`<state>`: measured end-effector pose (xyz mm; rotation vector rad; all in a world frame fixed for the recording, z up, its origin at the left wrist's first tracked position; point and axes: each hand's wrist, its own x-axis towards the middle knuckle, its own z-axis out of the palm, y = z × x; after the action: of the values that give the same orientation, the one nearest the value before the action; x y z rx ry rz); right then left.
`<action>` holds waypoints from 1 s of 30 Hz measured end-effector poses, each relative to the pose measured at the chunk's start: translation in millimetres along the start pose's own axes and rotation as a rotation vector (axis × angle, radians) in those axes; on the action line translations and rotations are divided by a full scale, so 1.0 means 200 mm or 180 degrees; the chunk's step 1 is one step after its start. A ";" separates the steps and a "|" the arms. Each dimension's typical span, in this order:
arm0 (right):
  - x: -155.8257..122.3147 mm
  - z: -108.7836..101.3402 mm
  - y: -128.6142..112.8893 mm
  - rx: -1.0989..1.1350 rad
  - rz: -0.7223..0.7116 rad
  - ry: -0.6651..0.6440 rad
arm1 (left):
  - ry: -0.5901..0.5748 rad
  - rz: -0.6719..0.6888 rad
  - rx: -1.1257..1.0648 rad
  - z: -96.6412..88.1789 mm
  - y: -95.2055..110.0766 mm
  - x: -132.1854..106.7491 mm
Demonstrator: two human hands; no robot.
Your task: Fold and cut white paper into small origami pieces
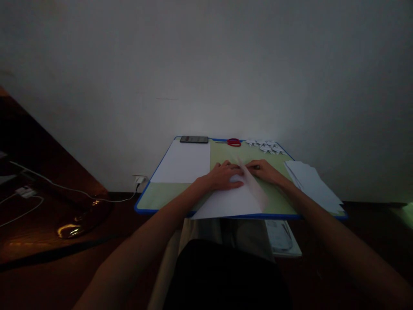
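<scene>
A white sheet of paper (230, 203) lies at the front edge of the small table, with its right side folded up into a raised flap. My left hand (225, 175) rests on the sheet, fingers stretched and thumb apart, holding it down. At the flap's far right edge, my right hand (263, 169) has its fingers closed on the paper; the fingertips are partly hidden. Beyond the hands lie red-handled scissors (234, 142) and several small folded paper pieces (269, 147).
The green table top (161, 194) has a blue rim. A phone (194, 139) lies at the back left above a white sheet (183, 161). Loose paper sheets (314, 185) overhang the right side. A wall stands behind; a white cable (80, 196) runs to a plug at left.
</scene>
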<state>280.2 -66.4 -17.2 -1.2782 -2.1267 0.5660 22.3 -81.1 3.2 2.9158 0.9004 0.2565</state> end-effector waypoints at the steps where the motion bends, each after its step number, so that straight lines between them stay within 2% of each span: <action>1: 0.00 0.00 0.00 -0.0001 0.0001 -0.0004 | 0.0003 -0.0007 -0.0009 0.00 0.00 0.00; 18: 0.14 0.03 0.06 -0.0046 0.0158 -0.0095 | 0.0058 0.0019 -0.0078 0.01 -0.02 0.01; 24: 0.12 0.02 0.06 -0.0117 0.0168 -0.0141 | 0.0122 -0.0143 -0.0095 0.04 -0.03 0.01; 30: 0.05 0.00 0.01 -0.0228 0.0079 -0.0048 | 0.0206 -0.0130 -0.0011 0.04 -0.01 0.00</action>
<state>277.0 -56.8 -16.2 -1.3451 -2.1636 0.5153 23.0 -80.0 -3.9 2.8977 0.9666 0.3508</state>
